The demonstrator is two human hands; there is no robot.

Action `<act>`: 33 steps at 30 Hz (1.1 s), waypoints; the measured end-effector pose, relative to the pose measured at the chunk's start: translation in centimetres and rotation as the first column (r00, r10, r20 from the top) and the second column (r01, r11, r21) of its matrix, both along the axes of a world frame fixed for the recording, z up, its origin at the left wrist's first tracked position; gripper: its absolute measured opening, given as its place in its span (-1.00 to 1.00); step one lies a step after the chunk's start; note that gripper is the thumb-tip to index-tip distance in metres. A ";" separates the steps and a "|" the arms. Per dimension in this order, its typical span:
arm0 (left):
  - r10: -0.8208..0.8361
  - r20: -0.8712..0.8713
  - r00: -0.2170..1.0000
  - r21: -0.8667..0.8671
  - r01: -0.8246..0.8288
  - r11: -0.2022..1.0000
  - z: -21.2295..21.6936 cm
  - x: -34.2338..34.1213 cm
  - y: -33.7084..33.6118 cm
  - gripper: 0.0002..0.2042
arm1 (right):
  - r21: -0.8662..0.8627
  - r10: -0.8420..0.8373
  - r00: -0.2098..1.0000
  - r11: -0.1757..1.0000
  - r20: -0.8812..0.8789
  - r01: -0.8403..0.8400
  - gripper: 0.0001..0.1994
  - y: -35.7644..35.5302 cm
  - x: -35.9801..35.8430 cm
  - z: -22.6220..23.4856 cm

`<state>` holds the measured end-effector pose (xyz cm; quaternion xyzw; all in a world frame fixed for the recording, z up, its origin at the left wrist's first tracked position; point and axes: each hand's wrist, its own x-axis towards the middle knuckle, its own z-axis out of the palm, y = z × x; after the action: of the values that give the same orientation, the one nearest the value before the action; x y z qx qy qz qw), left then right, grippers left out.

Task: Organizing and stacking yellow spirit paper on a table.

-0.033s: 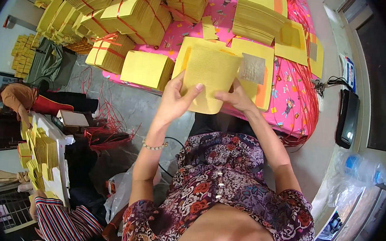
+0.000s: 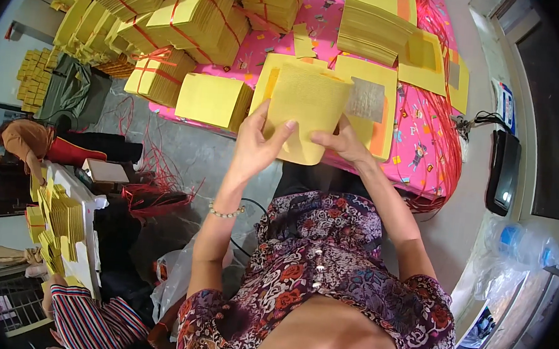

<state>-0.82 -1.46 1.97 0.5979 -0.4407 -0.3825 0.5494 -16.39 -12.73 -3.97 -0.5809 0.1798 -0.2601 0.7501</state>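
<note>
A thick stack of yellow paper sheets (image 2: 313, 98) is held between my two hands, its far end bent up over the near edge of the table. My left hand (image 2: 263, 137) grips its left side with the thumb on the near face. At the lower right edge, my right hand (image 2: 346, 140) grips it with the thumb in front and the other fingers hidden behind. Beneath and behind the stack lie larger yellow sheets; the one on the right bears a silver square (image 2: 366, 100) and an orange border.
The table has a pink patterned cover (image 2: 420, 136). A loose yellow stack (image 2: 210, 100) and tied bundles (image 2: 190, 20) stand at left, another stack (image 2: 372, 34) at far right. Red strings (image 2: 449, 142) hang over the right edge. Two people work at a side table (image 2: 88, 225).
The fine lines on the stack's face have given way to a smoother surface, and its top edge sits slightly lower. My hands have stayed nearly in place.
</note>
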 end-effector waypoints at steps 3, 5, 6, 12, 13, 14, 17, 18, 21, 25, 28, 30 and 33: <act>0.264 0.623 0.736 -0.160 -0.210 0.964 -0.6 -0.5 -0.2 -0.57 | 0.077 0.021 0.996 0.997 0.083 -0.027 -0.32 0.2 -0.2 0.3; 0.243 0.417 0.876 -0.145 -0.200 0.969 -1.2 -0.7 -0.5 -0.53 | 0.082 0.017 0.998 0.996 0.066 -0.022 -0.34 0.4 -0.4 0.8; 0.208 0.186 0.960 -0.134 -0.185 0.974 -1.4 -0.6 -0.6 -0.49 | 0.087 0.011 0.999 0.996 0.050 -0.016 -0.36 0.5 -0.4 0.9; -0.032 -0.251 0.967 -0.060 0.017 0.998 -2.0 -0.2 -0.7 -0.52 | 0.029 -0.057 0.998 0.998 -0.029 0.057 -0.42 1.1 -0.4 1.1; -0.025 -0.254 0.967 -0.057 0.011 0.998 -1.9 -0.2 -0.8 -0.52 | 0.032 -0.050 0.998 0.998 -0.031 0.051 -0.42 1.1 -0.4 1.2; -0.035 -0.260 0.965 -0.039 0.026 0.999 -1.9 -0.2 -1.0 -0.53 | 0.058 -0.087 0.996 0.994 -0.023 0.088 -0.44 1.0 -0.3 1.3; -0.046 -0.288 0.956 0.006 0.050 0.999 -1.9 0.0 -1.7 -0.55 | 0.110 -0.117 0.992 0.987 -0.041 0.121 -0.48 0.5 -0.2 0.7; -0.053 -0.306 0.951 0.029 0.065 0.997 -1.9 0.0 -1.9 -0.56 | 0.132 -0.115 0.992 0.984 -0.060 0.122 -0.50 0.2 -0.2 0.5; -0.046 -0.362 0.931 0.050 0.068 0.996 -1.6 -0.1 -2.3 -0.60 | 0.212 -0.103 0.991 0.970 -0.081 0.118 -0.50 -0.1 -0.2 0.4; -0.035 -0.406 0.913 0.100 0.082 0.992 -1.9 0.1 -2.7 -0.61 | 0.311 -0.071 0.994 0.945 -0.089 0.095 -0.50 -0.5 -0.3 0.2; -0.036 -0.409 0.912 0.103 0.086 0.991 -2.3 0.4 -2.9 -0.61 | 0.332 -0.062 0.992 0.938 -0.107 0.095 -0.50 -0.5 -0.3 0.4; -0.038 -0.409 0.912 0.107 0.089 0.990 -2.0 0.3 -2.9 -0.60 | 0.340 -0.055 0.994 0.937 -0.093 0.084 -0.50 -0.5 -0.5 0.4; -0.042 -0.407 0.912 0.108 0.094 0.990 -1.8 0.3 -2.9 -0.59 | 0.322 -0.044 0.997 0.945 -0.070 0.064 -0.49 -0.4 -0.5 0.7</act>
<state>-0.50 -4.32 0.13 0.5237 -0.3134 -0.5434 0.5764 -16.87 -13.12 -3.29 -0.4525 0.2591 -0.2293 0.8219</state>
